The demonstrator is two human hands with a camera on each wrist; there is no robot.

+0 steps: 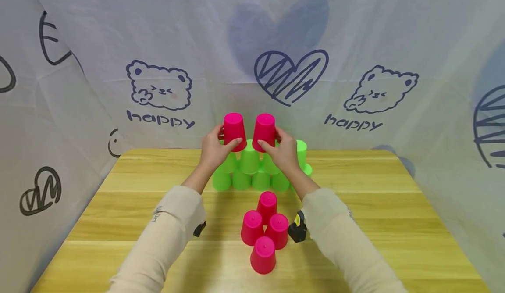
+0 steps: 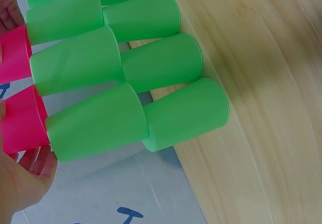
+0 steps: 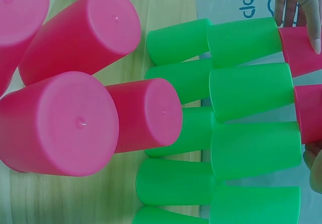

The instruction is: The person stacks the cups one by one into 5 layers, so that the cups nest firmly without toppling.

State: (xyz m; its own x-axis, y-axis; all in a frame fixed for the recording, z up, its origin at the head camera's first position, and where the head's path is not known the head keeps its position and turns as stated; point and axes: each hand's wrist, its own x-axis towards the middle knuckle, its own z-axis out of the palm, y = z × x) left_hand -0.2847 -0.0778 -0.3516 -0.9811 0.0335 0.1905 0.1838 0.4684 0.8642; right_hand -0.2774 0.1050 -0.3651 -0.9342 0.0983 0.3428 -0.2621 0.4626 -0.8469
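My left hand [image 1: 214, 151] grips an upside-down pink cup [image 1: 234, 128], thumb in front and fingers round its outer side. A second pink cup [image 1: 264, 128], also upside down, is held the same way by my right hand [image 1: 286, 153]. Both cups are side by side with a small gap, their rims right at the tops of the upper row of green cups [image 1: 250, 160]. Below that row stands a lower row of green cups [image 1: 241, 181], all inverted. In the left wrist view, the left pink cup [image 2: 24, 121] overlaps the end of a green cup [image 2: 98, 123].
Several inverted pink cups [image 1: 263, 255] stand in a cluster on the wooden table [image 1: 158, 223], between my forearms and in front of the green wall. Behind the table hangs a pale cloth [image 1: 221, 43] printed with hearts and bears.
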